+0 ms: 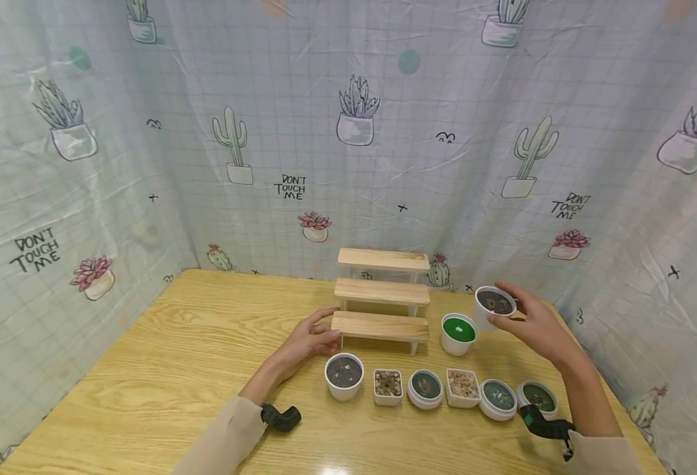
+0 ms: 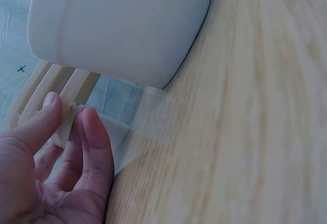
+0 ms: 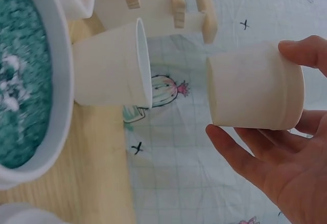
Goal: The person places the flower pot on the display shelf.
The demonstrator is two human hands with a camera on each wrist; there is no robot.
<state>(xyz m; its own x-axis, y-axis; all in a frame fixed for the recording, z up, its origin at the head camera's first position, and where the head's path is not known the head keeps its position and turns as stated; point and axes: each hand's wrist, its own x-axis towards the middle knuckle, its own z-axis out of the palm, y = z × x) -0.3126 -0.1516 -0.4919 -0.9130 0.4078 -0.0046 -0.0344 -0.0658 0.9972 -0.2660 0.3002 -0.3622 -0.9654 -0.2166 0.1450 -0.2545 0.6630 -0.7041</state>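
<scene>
A white round pot with dark grey fill (image 1: 495, 301) is gripped in my right hand (image 1: 529, 323), thumb on one side and fingers on the other. In the right wrist view this pot (image 3: 255, 88) is held up off the table. Beside it stands a white pot with bright green fill (image 1: 459, 330). My left hand (image 1: 309, 340) pinches the left end of the lowest step of a three-tier wooden display stand (image 1: 379, 324). The left wrist view shows the thumb and fingertips on that step end (image 2: 66, 124). A white pot with grey fill (image 1: 344, 375) stands near the left wrist.
A front row holds a square pebble pot (image 1: 388, 386), a round green-filled pot (image 1: 426, 388), a square pot of pale stones (image 1: 463, 386), a teal-filled pot (image 1: 498, 398) and a dark green pot (image 1: 538, 398). A printed curtain (image 1: 301, 152) hangs behind the wooden table (image 1: 206, 343).
</scene>
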